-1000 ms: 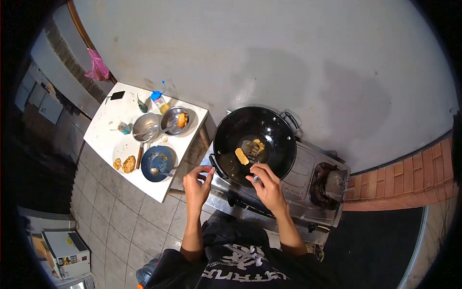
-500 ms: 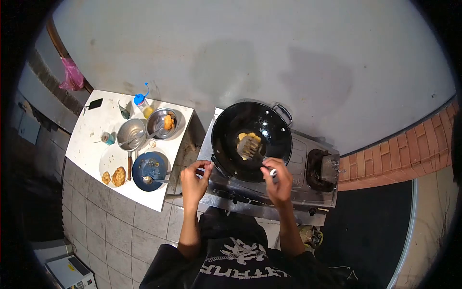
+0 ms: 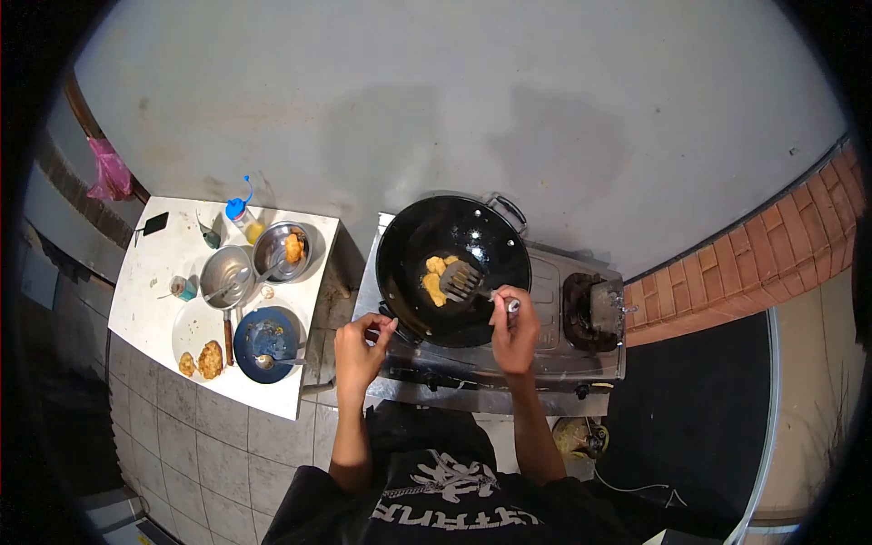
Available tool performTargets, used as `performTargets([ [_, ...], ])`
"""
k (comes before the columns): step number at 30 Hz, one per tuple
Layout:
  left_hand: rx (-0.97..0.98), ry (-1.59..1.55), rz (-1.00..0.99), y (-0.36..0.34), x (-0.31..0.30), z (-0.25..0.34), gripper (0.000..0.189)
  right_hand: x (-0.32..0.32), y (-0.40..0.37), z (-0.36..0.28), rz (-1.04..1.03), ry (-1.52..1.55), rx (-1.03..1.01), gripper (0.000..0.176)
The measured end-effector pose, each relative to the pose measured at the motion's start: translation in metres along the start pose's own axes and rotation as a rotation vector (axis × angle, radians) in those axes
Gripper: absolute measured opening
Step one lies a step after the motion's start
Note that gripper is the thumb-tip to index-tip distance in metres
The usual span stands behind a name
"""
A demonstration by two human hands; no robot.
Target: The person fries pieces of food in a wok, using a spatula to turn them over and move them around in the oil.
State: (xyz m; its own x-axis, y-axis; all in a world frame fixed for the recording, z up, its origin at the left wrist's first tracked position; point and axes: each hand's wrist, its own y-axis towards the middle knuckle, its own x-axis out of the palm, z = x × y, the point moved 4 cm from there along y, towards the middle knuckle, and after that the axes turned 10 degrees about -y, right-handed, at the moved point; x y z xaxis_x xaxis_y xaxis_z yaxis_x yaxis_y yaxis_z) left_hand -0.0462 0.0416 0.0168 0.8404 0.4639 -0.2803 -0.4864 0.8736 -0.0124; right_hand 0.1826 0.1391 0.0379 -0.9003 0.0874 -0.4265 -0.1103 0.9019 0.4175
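My right hand [image 3: 515, 338] is closed round the handle of a slotted spatula [image 3: 461, 281], whose head lies inside the black wok [image 3: 500, 263]. Yellow battered food [image 3: 435, 283] sits in the wok, just left of the spatula head. At the wok's lower left side handle [image 3: 400, 332] is my left hand [image 3: 363, 352], its thumb and fingertips brought close together there. Whether those fingers grip the handle is too small to tell. The wok stands on the left part of a metal gas stove [image 3: 545, 313].
On a white table [image 3: 154, 300] at the left are metal bowls [image 3: 229, 278], a blue plate [image 3: 271, 338], fried pieces [image 3: 211, 360] on a white plate, a blue-capped bottle [image 3: 243, 218] and a phone [image 3: 156, 222]. A second burner [image 3: 590, 311] is at the stove's right.
The spatula head has shifted off the food to its right side, so more of the food shows. The whole view has also moved a little. My left hand stays by the wok handle.
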Motion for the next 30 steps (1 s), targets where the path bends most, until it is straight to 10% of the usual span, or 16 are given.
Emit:
performTargets([
  [30,0.102,0.02,0.017,-0.004,0.007,0.002,0.017,0.019,0.015,-0.011,-0.162,-0.07,-0.149,0.003],
])
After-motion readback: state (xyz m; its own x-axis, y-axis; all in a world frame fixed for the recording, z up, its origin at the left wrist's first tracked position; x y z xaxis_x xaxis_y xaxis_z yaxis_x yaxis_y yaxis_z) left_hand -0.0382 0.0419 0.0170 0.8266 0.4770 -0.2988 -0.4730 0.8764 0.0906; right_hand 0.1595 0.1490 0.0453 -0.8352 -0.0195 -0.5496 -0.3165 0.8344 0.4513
